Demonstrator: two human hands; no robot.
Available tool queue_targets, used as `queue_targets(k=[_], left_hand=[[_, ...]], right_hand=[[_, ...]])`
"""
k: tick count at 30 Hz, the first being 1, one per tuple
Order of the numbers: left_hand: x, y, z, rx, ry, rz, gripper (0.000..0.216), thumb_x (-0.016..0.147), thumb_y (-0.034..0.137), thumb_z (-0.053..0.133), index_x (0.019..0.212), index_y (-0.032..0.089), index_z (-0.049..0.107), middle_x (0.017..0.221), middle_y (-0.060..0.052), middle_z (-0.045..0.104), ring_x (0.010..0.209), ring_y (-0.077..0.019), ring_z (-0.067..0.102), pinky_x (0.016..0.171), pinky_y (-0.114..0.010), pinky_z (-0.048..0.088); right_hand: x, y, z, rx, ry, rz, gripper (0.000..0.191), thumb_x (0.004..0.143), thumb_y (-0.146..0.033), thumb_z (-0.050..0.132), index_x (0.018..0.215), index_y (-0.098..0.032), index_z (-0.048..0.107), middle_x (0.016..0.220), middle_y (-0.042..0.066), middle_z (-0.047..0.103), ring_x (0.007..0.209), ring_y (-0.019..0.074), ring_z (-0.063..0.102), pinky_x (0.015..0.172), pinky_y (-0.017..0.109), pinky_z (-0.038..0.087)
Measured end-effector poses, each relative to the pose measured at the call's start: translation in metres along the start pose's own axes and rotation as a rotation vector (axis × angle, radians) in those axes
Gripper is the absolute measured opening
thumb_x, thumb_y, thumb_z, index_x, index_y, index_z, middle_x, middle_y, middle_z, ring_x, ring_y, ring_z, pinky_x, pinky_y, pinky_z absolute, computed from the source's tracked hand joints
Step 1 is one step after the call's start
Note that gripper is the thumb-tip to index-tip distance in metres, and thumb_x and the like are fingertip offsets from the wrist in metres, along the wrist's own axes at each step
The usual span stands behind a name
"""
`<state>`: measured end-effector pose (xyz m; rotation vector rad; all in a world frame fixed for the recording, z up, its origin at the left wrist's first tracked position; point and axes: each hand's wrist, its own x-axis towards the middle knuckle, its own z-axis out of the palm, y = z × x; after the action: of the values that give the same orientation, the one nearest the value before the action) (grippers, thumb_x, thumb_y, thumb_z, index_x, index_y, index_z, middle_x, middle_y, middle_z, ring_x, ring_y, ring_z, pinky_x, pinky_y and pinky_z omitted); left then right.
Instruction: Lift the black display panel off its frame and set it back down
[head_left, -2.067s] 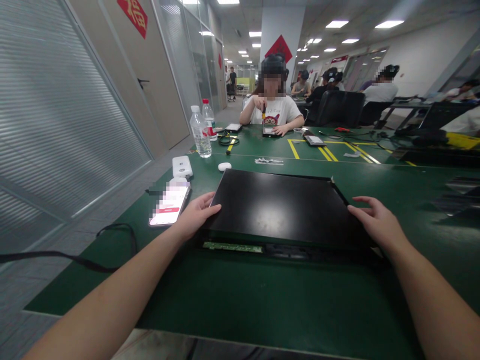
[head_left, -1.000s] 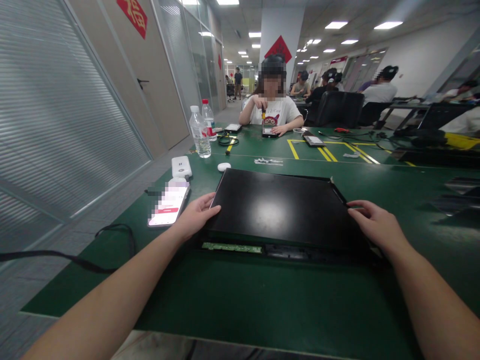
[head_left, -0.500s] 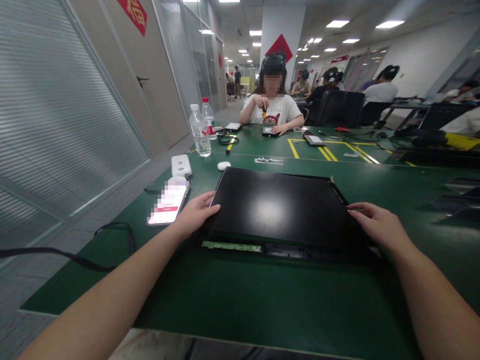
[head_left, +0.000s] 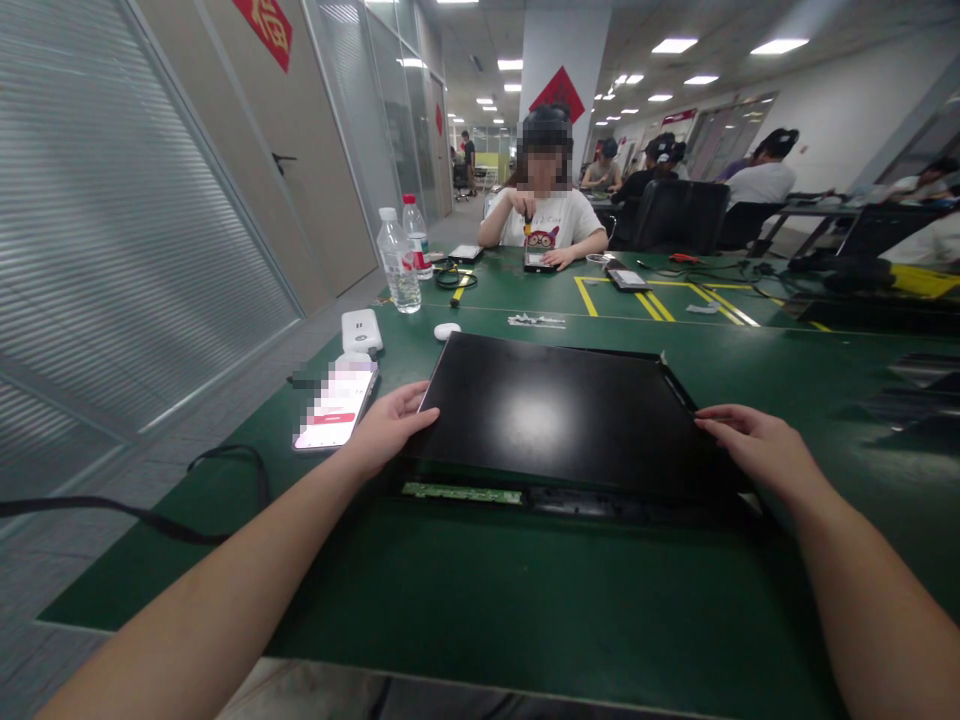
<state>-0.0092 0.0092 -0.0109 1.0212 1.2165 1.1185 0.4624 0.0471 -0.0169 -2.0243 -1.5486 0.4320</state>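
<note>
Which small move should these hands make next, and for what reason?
I would probably firm up the right hand on the edge of the black panel first: its fingertips are at the right side, where the black frame shows too, and what they hold is unclear. The left hand has its thumb over the left edge.

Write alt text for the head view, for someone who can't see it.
A left hand holds the left edge of a black panel above a green table, the right hand at its right edge. A green circuit strip shows along the panel's near side; a lit phone lies to the left, and a person sits opposite.
</note>
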Motion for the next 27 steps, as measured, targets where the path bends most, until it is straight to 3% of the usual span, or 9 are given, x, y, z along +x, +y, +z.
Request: queue_targets(k=[10, 17, 23, 27], left_hand=[[0.001, -0.001, -0.002, -0.022, 0.010, 0.009, 0.059, 0.076, 0.014, 0.078, 0.131, 0.015, 0.057, 0.116, -0.012, 0.076, 0.104, -0.0266, 0.073, 0.094, -0.039, 0.059], [0.004, -0.006, -0.006, 0.041, 0.026, 0.073, 0.065, 0.073, 0.024, 0.082, 0.133, 0.018, 0.059, 0.133, -0.012, 0.068, 0.121, -0.0293, 0.064, 0.104, -0.042, 0.053], [0.006, -0.008, -0.014, 0.386, 0.096, 0.246, 0.068, 0.070, 0.046, 0.080, 0.130, 0.020, 0.064, 0.150, -0.013, 0.052, 0.139, -0.0345, 0.046, 0.117, -0.048, 0.035], [0.008, -0.008, -0.019, 0.691, 0.118, 0.256, 0.065, 0.075, 0.051, 0.071, 0.131, 0.019, 0.064, 0.155, -0.014, 0.044, 0.143, -0.0348, 0.040, 0.117, -0.050, 0.032]], right_hand=[[0.006, 0.009, 0.003, 0.064, 0.017, 0.006, 0.036, 0.067, -0.049, 0.064, 0.091, -0.025, 0.076, 0.080, 0.005, 0.075, 0.074, 0.0239, 0.065, 0.070, 0.039, 0.047], [0.006, 0.008, 0.004, 0.186, -0.008, 0.054, 0.034, 0.064, -0.045, 0.066, 0.089, -0.024, 0.075, 0.088, 0.006, 0.076, 0.079, 0.0235, 0.066, 0.076, 0.040, 0.048], [0.005, 0.007, 0.003, 0.185, -0.014, 0.065, 0.032, 0.066, -0.043, 0.065, 0.090, -0.024, 0.074, 0.091, 0.006, 0.076, 0.079, 0.0222, 0.065, 0.076, 0.038, 0.048], [0.006, 0.008, 0.002, 0.172, -0.027, 0.052, 0.033, 0.067, -0.042, 0.066, 0.092, -0.023, 0.075, 0.094, 0.007, 0.077, 0.083, 0.0225, 0.066, 0.078, 0.038, 0.047]])
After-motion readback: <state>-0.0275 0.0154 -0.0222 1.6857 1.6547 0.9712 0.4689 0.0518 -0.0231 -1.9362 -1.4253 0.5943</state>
